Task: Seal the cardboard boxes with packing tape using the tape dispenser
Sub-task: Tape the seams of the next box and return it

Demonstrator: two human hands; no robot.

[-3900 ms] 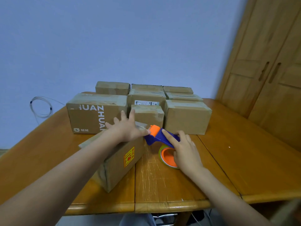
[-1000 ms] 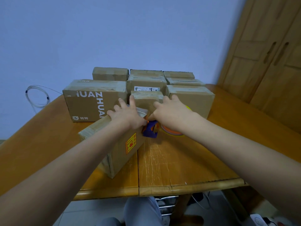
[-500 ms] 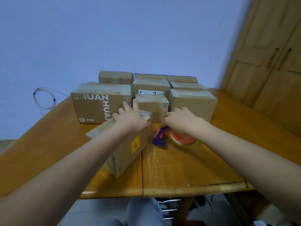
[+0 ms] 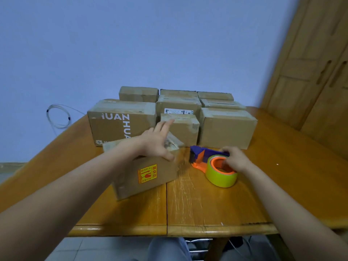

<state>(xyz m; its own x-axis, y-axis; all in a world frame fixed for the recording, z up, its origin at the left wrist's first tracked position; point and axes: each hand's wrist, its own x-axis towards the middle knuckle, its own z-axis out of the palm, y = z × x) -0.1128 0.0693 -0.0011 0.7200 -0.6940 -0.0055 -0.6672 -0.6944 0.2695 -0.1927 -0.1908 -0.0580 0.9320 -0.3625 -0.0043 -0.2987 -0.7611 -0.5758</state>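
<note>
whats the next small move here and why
Probably lift the tape dispenser with the right hand and bring it to the near box. The dispenser lies on the table beside that box, the right hand grips it, and the left hand rests flat on the box top, steadying it.

Brown box (image 4: 150,176), orange-red sticker (image 4: 147,173); dispenser (image 4: 204,157) purple-orange; tape roll (image 4: 222,176) yellow-green; table (image 4: 207,204) honey wood

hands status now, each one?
Left hand: open, fingers straight, resting on the near cardboard box.
Right hand: gripping the tape dispenser, fingers curled round it.
</note>
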